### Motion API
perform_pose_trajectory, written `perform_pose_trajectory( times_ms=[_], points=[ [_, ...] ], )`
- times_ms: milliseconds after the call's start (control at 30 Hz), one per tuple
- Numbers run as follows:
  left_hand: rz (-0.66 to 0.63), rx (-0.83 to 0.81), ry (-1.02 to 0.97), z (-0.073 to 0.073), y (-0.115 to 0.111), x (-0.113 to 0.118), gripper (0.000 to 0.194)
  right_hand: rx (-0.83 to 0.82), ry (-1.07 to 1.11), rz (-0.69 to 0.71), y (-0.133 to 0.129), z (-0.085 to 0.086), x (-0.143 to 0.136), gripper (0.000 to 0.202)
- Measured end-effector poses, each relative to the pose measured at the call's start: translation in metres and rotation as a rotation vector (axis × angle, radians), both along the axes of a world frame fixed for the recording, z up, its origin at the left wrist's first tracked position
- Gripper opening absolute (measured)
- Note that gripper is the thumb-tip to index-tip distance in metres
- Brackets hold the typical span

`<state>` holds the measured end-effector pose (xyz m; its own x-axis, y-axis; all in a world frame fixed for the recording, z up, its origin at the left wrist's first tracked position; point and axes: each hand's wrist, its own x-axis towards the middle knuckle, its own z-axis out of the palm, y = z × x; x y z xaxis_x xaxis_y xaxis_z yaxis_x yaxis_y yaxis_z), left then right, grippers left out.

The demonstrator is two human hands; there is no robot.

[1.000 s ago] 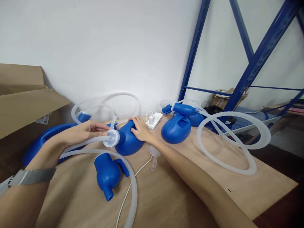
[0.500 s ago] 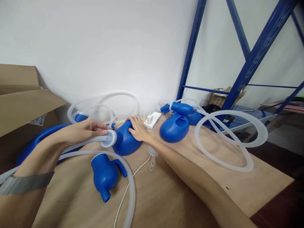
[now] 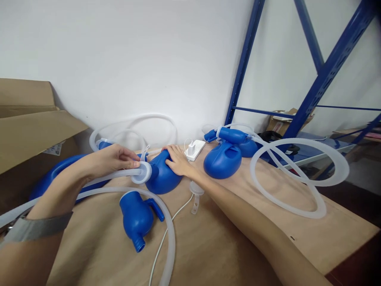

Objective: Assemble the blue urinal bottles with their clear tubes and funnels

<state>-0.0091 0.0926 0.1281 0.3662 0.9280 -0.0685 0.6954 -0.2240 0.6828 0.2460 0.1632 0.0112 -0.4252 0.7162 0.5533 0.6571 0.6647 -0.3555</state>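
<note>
My left hand (image 3: 123,159) is closed, thumb and fingers pinching the upper edge of a translucent cap (image 3: 140,174) with a clear tube (image 3: 119,174) running from it. That cap sits at the mouth of a blue plastic urinal bottle (image 3: 163,178), which lies on its side. My right hand (image 3: 178,159) grips this bottle from above, fingers bent over its top. Nearer me lies a smaller blue spouted piece (image 3: 137,216) with a side handle. A loose clear cap with a strap (image 3: 196,190) rests beside my right forearm.
More blue bottles (image 3: 222,161) with a coiled clear tube (image 3: 321,208) lie to the right. A white power strip (image 3: 196,150) with a plugged-in charger stands by the wall. An open cardboard box (image 3: 35,127) is at the left, blue shelf posts (image 3: 247,59) at the right.
The whole view has shifted slightly, so everything appears a little farther right. Both hands keep their hold on the cap and the bottle.
</note>
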Motion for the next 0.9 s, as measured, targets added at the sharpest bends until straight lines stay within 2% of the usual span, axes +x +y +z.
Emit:
perform_pose_trajectory(
  times_ms=[67,167,233,267,300,333,400,433,467,500,533,633,733,800,867,900],
  points=[
    [0.013,0.072,0.133,0.006,-0.002,0.004,0.057,-0.011,0.008,0.015,0.001,0.0,0.001,0.041],
    [0.12,0.38,0.335,0.021,-0.013,0.015,0.039,-0.052,0.013,0.034,0.002,0.004,0.003,0.042],
    [0.165,0.56,0.358,0.031,-0.028,0.023,0.027,-0.116,0.013,0.053,0.003,0.008,0.005,0.041],
    [0.143,0.589,0.329,0.034,-0.038,0.027,0.027,-0.157,0.014,0.069,0.004,0.011,0.006,0.04],
    [0.082,0.555,0.282,0.035,-0.049,0.029,0.029,-0.199,0.017,0.091,0.006,0.013,0.008,0.04],
    [-0.005,0.449,0.226,0.035,-0.06,0.03,0.03,-0.236,0.021,0.114,0.007,0.015,0.009,0.039],
    [-0.225,0.082,0.153,0.028,-0.076,0.03,0.02,-0.281,0.033,0.153,0.01,0.018,0.011,0.036],
    [-0.283,-0.046,0.116,0.021,-0.08,0.03,0.013,-0.283,0.042,0.159,0.01,0.018,0.011,0.035],
    [-0.325,-0.164,0.109,0.014,-0.081,0.029,0.008,-0.274,0.054,0.152,0.011,0.017,0.011,0.034],
    [-0.301,-0.207,0.098,0.006,-0.078,0.029,0.003,-0.26,0.066,0.137,0.011,0.016,0.01,0.034],
    [-0.267,-0.25,0.13,-0.001,-0.072,0.028,0.009,-0.238,0.082,0.113,0.011,0.014,0.009,0.033],
    [-0.185,-0.256,0.281,-0.017,-0.045,0.025,0.037,-0.155,0.143,0.009,0.011,0.007,0.006,0.034],
    [-0.125,-0.235,0.316,-0.022,-0.023,0.014,0.035,-0.105,0.185,-0.064,0.013,0.002,0.005,0.033],
    [-0.116,-0.15,0.247,-0.022,-0.014,0.005,0.032,-0.104,0.191,-0.073,0.016,0.0,0.005,0.033],
    [-0.141,-0.012,0.087,-0.024,-0.007,-0.004,0.029,-0.108,0.187,-0.074,0.018,0.0,0.005,0.034],
    [-0.154,0.052,0.012,-0.026,-0.004,-0.007,0.035,-0.112,0.182,-0.072,0.018,0.0,0.004,0.034]
  ],
)
